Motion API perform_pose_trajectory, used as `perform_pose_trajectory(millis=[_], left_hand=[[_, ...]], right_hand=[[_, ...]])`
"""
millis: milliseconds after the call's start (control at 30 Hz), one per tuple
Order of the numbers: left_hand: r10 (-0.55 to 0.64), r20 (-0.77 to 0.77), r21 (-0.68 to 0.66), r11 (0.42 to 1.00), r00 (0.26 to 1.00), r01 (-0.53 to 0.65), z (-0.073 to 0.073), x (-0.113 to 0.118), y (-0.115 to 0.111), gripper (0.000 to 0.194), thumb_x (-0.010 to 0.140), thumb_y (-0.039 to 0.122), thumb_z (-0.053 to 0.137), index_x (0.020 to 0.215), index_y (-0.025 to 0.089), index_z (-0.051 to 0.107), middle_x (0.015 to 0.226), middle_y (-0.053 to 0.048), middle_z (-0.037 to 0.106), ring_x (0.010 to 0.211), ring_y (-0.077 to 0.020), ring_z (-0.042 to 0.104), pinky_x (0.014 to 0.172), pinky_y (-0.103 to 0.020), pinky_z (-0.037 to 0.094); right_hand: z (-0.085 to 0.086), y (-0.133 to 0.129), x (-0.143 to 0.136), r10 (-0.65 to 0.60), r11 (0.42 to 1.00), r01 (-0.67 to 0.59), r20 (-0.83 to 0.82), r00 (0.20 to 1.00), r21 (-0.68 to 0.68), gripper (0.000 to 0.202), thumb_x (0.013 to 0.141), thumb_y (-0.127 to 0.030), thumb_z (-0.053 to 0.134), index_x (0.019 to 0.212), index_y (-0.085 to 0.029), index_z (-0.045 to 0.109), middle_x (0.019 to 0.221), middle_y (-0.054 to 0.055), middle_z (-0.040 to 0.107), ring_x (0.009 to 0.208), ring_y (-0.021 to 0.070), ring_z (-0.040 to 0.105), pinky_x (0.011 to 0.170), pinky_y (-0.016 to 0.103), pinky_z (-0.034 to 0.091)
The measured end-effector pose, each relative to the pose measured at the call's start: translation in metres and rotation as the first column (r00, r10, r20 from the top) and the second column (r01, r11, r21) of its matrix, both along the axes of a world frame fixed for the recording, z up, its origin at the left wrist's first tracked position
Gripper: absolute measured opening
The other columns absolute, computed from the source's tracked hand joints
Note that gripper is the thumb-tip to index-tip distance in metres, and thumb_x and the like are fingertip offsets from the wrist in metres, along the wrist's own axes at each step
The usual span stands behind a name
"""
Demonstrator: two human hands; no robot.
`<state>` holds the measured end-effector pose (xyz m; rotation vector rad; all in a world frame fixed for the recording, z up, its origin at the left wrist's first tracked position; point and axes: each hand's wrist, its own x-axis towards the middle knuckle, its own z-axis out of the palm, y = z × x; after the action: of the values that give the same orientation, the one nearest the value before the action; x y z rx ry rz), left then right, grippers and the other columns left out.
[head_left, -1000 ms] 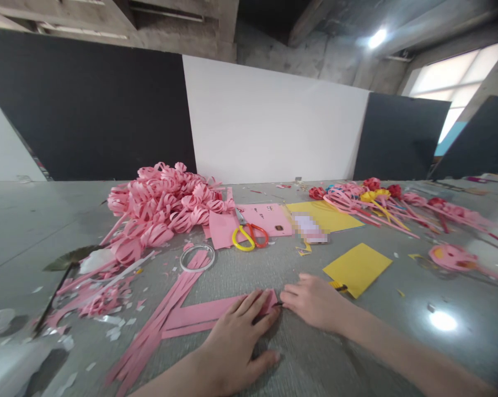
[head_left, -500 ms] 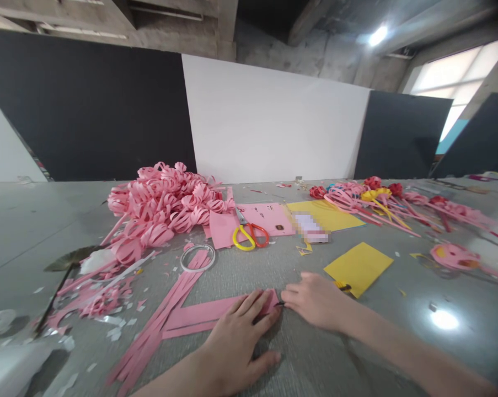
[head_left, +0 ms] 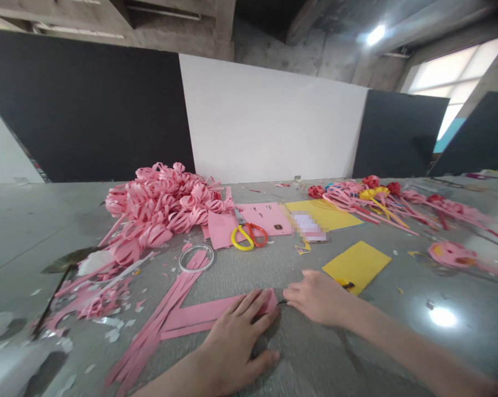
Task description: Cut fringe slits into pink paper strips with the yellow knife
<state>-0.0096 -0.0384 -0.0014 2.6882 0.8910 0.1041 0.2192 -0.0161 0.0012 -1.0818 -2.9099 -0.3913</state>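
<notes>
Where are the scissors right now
In the head view, the scissors lie near the middle, beyond the left hand, blades on the pink paper, to the right of the white ring.

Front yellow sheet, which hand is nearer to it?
Right. The right hand is just left of the front yellow sheet, on its near side; the left hand lies farther left, on pink paper.

White panel (head_left: pixel 273 121) between black panels (head_left: pixel 83 110)

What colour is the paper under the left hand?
Pink paper, seen best in the head view.
</notes>
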Motion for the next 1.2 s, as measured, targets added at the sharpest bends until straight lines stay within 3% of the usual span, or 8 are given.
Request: perform_pose_trajectory(millis=[400,633,733,833,967,1200], left_hand=[[0.0,0.022,-0.011,1.0,1.0,0.0,0.0,-0.001,0.001,0.059,0.082,0.054,0.036,0.133,0.029,0.019,0.141,-0.004,0.014,0.127,-0.0266,0.012,0.101,-0.046,0.017],[-0.007,0.034,-0.037,0.999,0.999,0.008,-0.001,-0.003,0.004,0.06,0.08,0.054,0.042,0.132,0.031,0.024,0.141,-0.004,0.011,0.127,-0.0273,0.01,0.101,-0.046,0.018],[-0.013,0.042,-0.045,0.999,0.999,0.015,0.0,-0.003,0.004,0.059,0.079,0.053,0.043,0.131,0.03,0.026,0.141,-0.003,0.013,0.127,-0.0276,0.011,0.101,-0.046,0.018],[0.0,0.04,-0.034,0.999,0.999,0.001,0.0,-0.002,0.002,0.064,0.08,0.054,0.041,0.133,0.028,0.018,0.141,-0.004,0.012,0.127,-0.0263,0.01,0.102,-0.045,0.016],[-0.006,0.028,-0.032,0.999,1.0,0.007,0.001,-0.001,0.0,0.068,0.081,0.056,0.035,0.135,0.024,0.008,0.141,-0.005,0.01,0.128,-0.025,0.008,0.102,-0.045,0.014],[-0.045,0.051,-0.042,0.998,0.998,0.048,0.004,-0.002,-0.004,0.065,0.076,0.062,0.039,0.131,0.031,0.024,0.142,-0.006,0.006,0.126,-0.0344,0.004,0.098,-0.054,0.014]], right_hand=[[0.011,0.002,0.015,-0.086,0.991,0.08,-0.059,0.995,-0.105,0.017,0.084,-0.025,0.042,0.072,-0.02,0.052,0.064,-0.003,0.062,0.057,0.0129,0.055,0.056,0.026,0.026],[0.015,0.009,0.012,-0.368,0.911,0.322,-0.159,0.916,-0.259,0.023,0.087,-0.03,0.036,0.072,-0.02,0.051,0.062,0.0,0.059,0.058,0.0138,0.054,0.048,0.022,0.02],[0.019,0.009,0.006,-0.422,0.881,0.336,-0.232,0.877,-0.332,0.025,0.088,-0.03,0.035,0.071,-0.019,0.049,0.06,0.0,0.057,0.056,0.0124,0.052,0.048,0.021,0.02],[0.02,0.007,0.001,-0.434,0.872,0.321,-0.278,0.857,-0.37,0.025,0.088,-0.029,0.035,0.07,-0.019,0.048,0.061,0.0,0.057,0.056,0.0115,0.05,0.049,0.021,0.021],[0.015,0.008,-0.001,-0.448,0.879,0.356,-0.296,0.843,-0.317,0.022,0.088,-0.029,0.035,0.073,-0.019,0.049,0.065,0.001,0.059,0.061,0.0131,0.053,0.05,0.021,0.023],[0.007,0.012,0.0,-0.457,0.889,0.408,-0.359,0.814,-0.208,0.023,0.088,-0.029,0.033,0.077,-0.02,0.05,0.064,0.002,0.059,0.06,0.0147,0.054,0.05,0.022,0.025]])
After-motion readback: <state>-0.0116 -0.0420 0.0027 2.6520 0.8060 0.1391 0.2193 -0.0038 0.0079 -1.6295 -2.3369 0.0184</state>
